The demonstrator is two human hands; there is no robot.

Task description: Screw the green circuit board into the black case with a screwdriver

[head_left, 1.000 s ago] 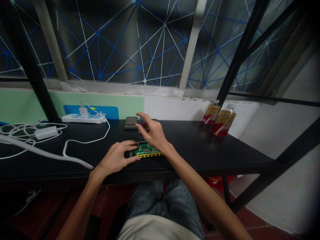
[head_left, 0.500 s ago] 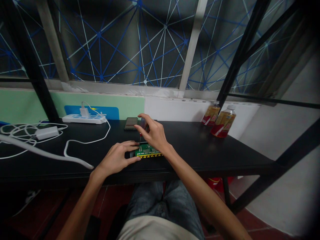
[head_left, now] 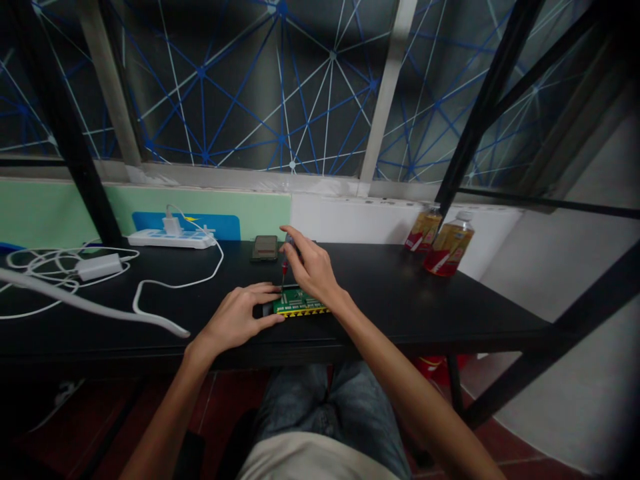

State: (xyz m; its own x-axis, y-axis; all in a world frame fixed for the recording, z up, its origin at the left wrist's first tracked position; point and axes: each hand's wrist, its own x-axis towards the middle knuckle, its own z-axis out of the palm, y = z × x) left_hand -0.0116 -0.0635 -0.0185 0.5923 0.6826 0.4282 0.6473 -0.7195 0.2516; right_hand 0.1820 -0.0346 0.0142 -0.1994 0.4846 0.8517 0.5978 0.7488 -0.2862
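Observation:
A green circuit board point(head_left: 295, 300) with a yellow terminal strip along its near edge lies on the black table. My left hand point(head_left: 239, 315) grips its left end, fingers at the far side and thumb at the near side. Above the board, my right hand point(head_left: 311, 265) is closed on a screwdriver point(head_left: 285, 267) with a red collar. The screwdriver stands nearly upright, tip down at the board's far left corner; whether it sits in a screw is too small to tell. My right hand and wrist hide the board's right part.
A dark flat device point(head_left: 265, 247) lies behind the board. To the left are a power strip point(head_left: 173, 238), a white adapter point(head_left: 99, 267) and tangled white cables. Two drink bottles point(head_left: 450, 245) stand at the right rear of the black table point(head_left: 400, 300). Black frame posts rise on both sides.
My right fingers have shifted and bunched more around the top of the screwdriver, showing more of its red collar. My left hand keeps its hold on the board. The view has moved slightly.

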